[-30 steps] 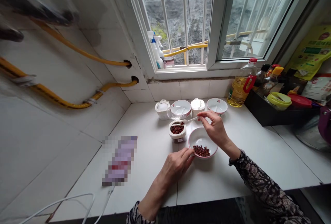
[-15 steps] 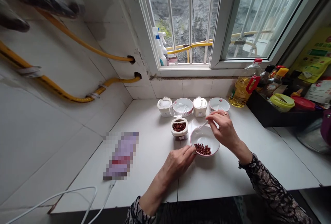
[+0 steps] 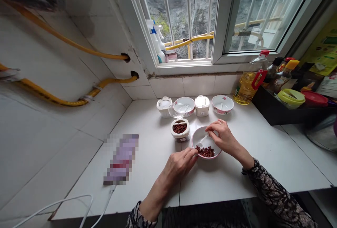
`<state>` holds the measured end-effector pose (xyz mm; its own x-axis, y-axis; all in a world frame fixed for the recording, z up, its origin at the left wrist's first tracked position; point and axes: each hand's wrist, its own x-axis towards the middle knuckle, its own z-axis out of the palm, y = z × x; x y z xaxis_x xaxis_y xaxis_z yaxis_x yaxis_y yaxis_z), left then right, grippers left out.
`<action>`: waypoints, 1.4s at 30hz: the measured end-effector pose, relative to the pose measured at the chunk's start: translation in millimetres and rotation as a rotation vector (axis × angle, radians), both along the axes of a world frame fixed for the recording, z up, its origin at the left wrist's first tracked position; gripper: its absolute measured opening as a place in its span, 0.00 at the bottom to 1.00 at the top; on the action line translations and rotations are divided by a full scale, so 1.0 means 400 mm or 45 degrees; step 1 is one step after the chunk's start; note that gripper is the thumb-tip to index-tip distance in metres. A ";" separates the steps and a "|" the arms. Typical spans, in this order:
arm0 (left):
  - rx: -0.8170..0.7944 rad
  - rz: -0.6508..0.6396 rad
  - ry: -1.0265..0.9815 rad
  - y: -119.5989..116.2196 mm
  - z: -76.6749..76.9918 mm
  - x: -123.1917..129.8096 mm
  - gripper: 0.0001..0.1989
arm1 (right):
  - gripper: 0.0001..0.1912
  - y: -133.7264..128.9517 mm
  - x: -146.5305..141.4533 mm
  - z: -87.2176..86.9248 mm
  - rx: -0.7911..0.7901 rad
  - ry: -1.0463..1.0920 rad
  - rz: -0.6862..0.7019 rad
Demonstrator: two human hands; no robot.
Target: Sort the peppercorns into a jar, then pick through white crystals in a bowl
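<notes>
A white bowl with a pink rim [image 3: 216,143] stands on the white counter, with dark red peppercorn-like grains [image 3: 206,151] at its near side. My left hand [image 3: 180,163] pinches the bowl's left rim. Over the bowl's right side, my right hand [image 3: 222,136] holds a small white spoon [image 3: 204,139] by its handle, its tip down at the grains. Just left of the bowl sits an open jar [image 3: 180,134] filled with similar grains.
Behind stand a white jar [image 3: 164,108], a bowl [image 3: 184,106], a second white jar [image 3: 202,107] and another bowl [image 3: 222,104]. An oil bottle [image 3: 244,87] and a black box of condiments [image 3: 273,112] are at right. A blurred phone-like object [image 3: 122,159] with a cable lies left.
My right hand has lowered toward the bowl, bringing the spoon from above the far rim down to the grains. My left hand still grips the rim. The view has shifted slightly.
</notes>
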<state>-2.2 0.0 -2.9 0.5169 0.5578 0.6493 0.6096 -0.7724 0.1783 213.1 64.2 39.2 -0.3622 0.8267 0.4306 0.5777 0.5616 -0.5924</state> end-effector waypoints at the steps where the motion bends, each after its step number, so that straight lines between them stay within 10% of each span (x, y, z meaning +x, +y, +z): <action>1: 0.002 -0.001 -0.001 0.000 0.001 0.000 0.06 | 0.10 0.002 0.004 0.000 -0.022 0.039 -0.016; 26: 0.012 -0.001 -0.001 0.002 0.003 0.005 0.06 | 0.10 0.032 0.020 -0.003 -0.461 0.555 -0.187; 37: 0.025 0.026 0.005 0.000 -0.003 0.008 0.07 | 0.09 0.037 -0.108 0.082 0.632 0.096 -0.040; 42: 0.026 0.040 0.012 0.002 -0.005 0.009 0.07 | 0.10 0.021 -0.097 0.081 0.797 0.033 -0.012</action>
